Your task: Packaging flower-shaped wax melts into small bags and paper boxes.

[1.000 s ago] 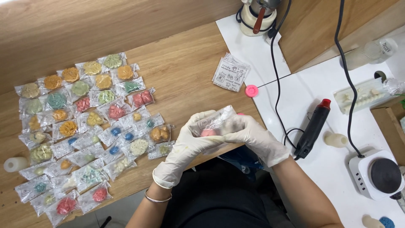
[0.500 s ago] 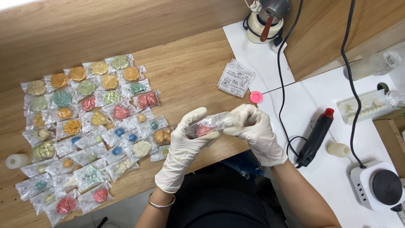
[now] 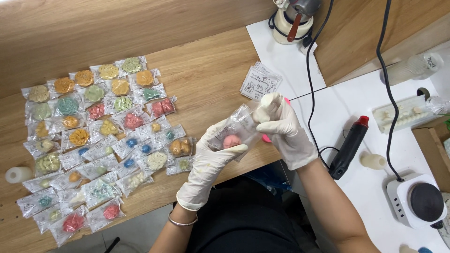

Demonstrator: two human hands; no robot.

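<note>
Both hands wear white gloves and hold one clear plastic bag (image 3: 236, 129) above the front edge of the wooden table (image 3: 201, 70). A small pink moulded piece (image 3: 231, 141) sits inside the bag. My left hand (image 3: 211, 161) grips the bag's lower end, thumb across the pink piece. My right hand (image 3: 283, 131) pinches the bag's upper right end. Left of the hands, several bagged coloured pieces (image 3: 101, 140) lie in rows on the table.
A printed clear bag (image 3: 260, 82) lies on a white sheet at the table's right end. A black hot-air tool with a red tip (image 3: 349, 146), a white hotplate (image 3: 416, 201), black cables (image 3: 388, 93) and a white mould tray (image 3: 405, 115) occupy the white surface on the right. A white roll (image 3: 18, 174) sits far left.
The hands have lifted the bag and tilted it so its right end points up; the pink piece now sits at the lower left under my left thumb.
</note>
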